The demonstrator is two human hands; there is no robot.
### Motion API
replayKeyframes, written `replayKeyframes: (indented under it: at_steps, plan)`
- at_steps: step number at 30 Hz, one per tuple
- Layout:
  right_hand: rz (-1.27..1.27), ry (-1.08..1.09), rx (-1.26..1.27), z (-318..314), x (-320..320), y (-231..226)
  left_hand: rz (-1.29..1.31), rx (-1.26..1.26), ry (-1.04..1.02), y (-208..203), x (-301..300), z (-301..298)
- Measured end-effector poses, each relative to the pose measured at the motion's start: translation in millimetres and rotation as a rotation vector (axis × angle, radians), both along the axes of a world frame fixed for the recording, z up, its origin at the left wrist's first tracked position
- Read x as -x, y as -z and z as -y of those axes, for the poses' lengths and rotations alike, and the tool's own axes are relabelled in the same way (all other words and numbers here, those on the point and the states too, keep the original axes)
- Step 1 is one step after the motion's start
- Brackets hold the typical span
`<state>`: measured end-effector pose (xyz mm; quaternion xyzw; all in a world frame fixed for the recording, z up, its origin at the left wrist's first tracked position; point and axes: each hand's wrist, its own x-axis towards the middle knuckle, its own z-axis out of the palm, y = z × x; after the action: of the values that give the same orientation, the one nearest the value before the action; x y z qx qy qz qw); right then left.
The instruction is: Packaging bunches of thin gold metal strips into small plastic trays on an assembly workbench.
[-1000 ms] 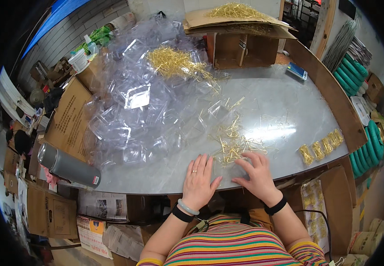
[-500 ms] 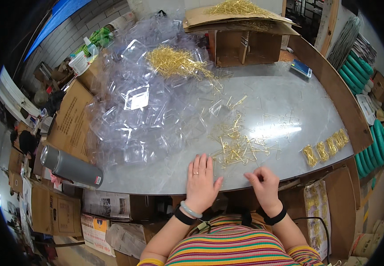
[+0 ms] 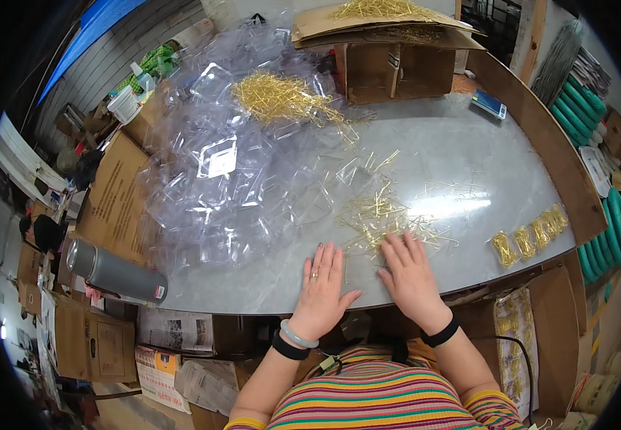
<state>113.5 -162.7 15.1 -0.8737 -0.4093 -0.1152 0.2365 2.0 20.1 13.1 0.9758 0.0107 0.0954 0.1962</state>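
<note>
At six o'clock, left hand [image 3: 319, 287] lies flat, released; right hand [image 3: 412, 279], at four, likewise, against loose gold wires [image 3: 378, 209]. Wire bundles [image 3: 541, 231]: three o'clock.

Palms down, the left hand [image 3: 319, 290] lies at the near side of the grey surface [image 3: 493, 168], the right hand [image 3: 414, 285] beside loose gold wires [image 3: 380, 209], with clear packaging [image 3: 221, 158] and a flask [image 3: 128, 274] leftward, gold bundles [image 3: 504, 248] rightward.
</note>
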Motion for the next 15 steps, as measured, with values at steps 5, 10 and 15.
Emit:
replayKeyframes:
  at_steps: [5, 10, 15]
  plan:
    - [-0.008, -0.299, -0.027, -4.2, 5.3, 2.3, 0.044, 0.008, -0.005, 5.1, 0.2, -3.2]
    - [-0.190, -0.384, -0.150, -4.8, 14.0, -8.4, 0.072, 0.005, -0.011, 8.1, 0.5, -2.3]
    - [-0.198, -0.425, 0.068, 3.5, -20.6, -56.3, 0.078, -0.040, -0.040, 2.5, 1.0, 5.5]
